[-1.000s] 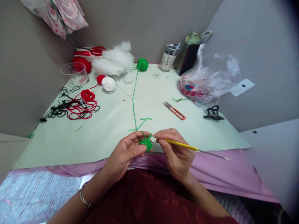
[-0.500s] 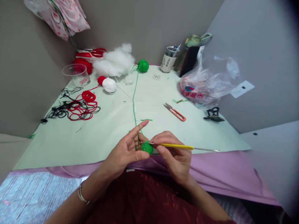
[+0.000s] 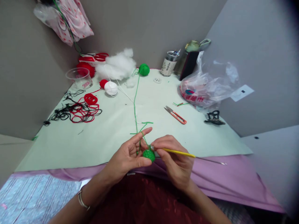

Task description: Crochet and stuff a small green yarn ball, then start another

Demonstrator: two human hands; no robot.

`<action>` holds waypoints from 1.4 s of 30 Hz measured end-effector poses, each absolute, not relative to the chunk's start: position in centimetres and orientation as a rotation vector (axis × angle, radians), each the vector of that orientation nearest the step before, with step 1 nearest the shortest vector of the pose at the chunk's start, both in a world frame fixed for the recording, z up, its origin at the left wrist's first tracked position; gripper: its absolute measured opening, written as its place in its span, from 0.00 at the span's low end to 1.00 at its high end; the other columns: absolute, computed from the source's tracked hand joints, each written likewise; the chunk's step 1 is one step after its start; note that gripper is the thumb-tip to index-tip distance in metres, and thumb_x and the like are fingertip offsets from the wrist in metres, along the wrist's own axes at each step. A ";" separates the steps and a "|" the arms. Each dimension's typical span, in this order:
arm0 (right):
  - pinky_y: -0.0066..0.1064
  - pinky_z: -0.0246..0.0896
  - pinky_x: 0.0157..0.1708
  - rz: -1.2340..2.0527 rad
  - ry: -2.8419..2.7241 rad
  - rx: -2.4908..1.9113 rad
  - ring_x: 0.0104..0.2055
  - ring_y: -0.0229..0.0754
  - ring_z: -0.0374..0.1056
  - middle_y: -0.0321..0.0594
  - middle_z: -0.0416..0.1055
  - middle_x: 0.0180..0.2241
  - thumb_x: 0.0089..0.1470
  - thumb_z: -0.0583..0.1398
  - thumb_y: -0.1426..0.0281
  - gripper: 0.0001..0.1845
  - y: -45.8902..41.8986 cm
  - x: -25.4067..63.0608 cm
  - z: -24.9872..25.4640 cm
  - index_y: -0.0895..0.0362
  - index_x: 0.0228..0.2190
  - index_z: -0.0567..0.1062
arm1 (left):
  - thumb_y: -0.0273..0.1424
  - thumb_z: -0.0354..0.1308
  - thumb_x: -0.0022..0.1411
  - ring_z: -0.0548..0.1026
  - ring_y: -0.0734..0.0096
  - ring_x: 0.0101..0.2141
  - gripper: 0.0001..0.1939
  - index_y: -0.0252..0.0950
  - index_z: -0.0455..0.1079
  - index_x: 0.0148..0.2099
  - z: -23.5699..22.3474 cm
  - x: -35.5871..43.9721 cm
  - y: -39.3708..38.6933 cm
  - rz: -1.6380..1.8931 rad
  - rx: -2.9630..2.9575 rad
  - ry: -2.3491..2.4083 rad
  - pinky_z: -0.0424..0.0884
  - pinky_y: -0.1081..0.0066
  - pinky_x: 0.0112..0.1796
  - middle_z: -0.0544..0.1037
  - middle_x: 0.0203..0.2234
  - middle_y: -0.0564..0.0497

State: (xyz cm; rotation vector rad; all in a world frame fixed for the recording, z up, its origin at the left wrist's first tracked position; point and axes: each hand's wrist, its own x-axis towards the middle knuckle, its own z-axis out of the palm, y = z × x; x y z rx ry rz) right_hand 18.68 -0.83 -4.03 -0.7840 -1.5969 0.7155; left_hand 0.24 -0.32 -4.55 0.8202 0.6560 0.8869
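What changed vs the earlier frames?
Right hand drew the yellow-handled crochet hook back rightward since the previous frame. Left hand: index finger, bent at first, now extended. Nothing taken or let go. Green crocheted piece still in left hand; orange snips unmoved.

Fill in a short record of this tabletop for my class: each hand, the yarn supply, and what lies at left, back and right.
Left hand: holds the green crocheted piece; green strand over its extended index finger
Right hand: grips the yellow-handled hook, tip at the piece
Yarn supply: green ball, back of table
Left: tangled red yarn and black yarn
Back: white stuffing
Right: snips, plastic bag
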 end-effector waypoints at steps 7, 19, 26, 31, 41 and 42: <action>0.35 0.76 0.38 0.784 -1.629 -0.770 0.41 0.43 0.77 0.42 0.81 0.39 0.63 0.63 0.77 0.13 -0.8 18.6 -3.9 0.51 0.45 0.83 | 0.34 0.78 0.54 0.65 0.74 0.35 0.54 0.58 0.55 0.76 -4.0 -0.8 0.7 0.762 0.900 0.618 0.59 0.71 0.38 0.69 0.39 0.54; 0.34 0.76 0.40 0.872 -1.607 -0.755 0.41 0.42 0.77 0.40 0.81 0.39 0.64 0.63 0.76 0.13 -0.8 18.6 -3.8 0.51 0.46 0.83 | 0.36 0.80 0.51 0.64 0.73 0.34 0.60 0.57 0.49 0.78 -3.7 -1.5 1.3 0.727 1.007 0.637 0.58 0.70 0.38 0.69 0.36 0.56; 0.34 0.75 0.42 0.800 -1.601 -0.774 0.43 0.42 0.77 0.40 0.82 0.40 0.64 0.63 0.79 0.15 -0.3 18.3 -4.2 0.49 0.44 0.84 | 0.31 0.78 0.52 0.67 0.72 0.34 0.62 0.52 0.45 0.79 -3.5 -0.3 1.3 0.861 1.032 0.825 0.62 0.69 0.38 0.69 0.37 0.56; 0.38 0.75 0.43 0.824 -1.492 -0.760 0.43 0.44 0.79 0.41 0.83 0.38 0.65 0.63 0.76 0.12 0.4 18.0 -4.3 0.50 0.41 0.85 | 0.30 0.78 0.52 0.72 0.67 0.42 0.58 0.49 0.51 0.78 -3.1 0.0 0.9 1.015 1.027 0.899 0.67 0.67 0.45 0.71 0.39 0.53; 0.39 0.77 0.42 0.871 -1.464 -0.716 0.43 0.45 0.79 0.42 0.84 0.40 0.65 0.64 0.72 0.09 1.0 17.9 -3.8 0.50 0.41 0.85 | 0.32 0.77 0.55 0.73 0.70 0.39 0.54 0.47 0.53 0.77 -2.6 -0.1 0.7 1.088 0.933 0.837 0.68 0.69 0.42 0.74 0.40 0.52; 0.39 0.77 0.43 0.872 -1.478 -0.718 0.44 0.45 0.79 0.42 0.84 0.40 0.65 0.64 0.73 0.09 1.0 17.9 -3.8 0.50 0.41 0.85 | 0.31 0.78 0.54 0.72 0.70 0.38 0.55 0.48 0.53 0.77 -2.7 -0.1 0.7 1.084 0.926 0.848 0.68 0.69 0.40 0.74 0.40 0.53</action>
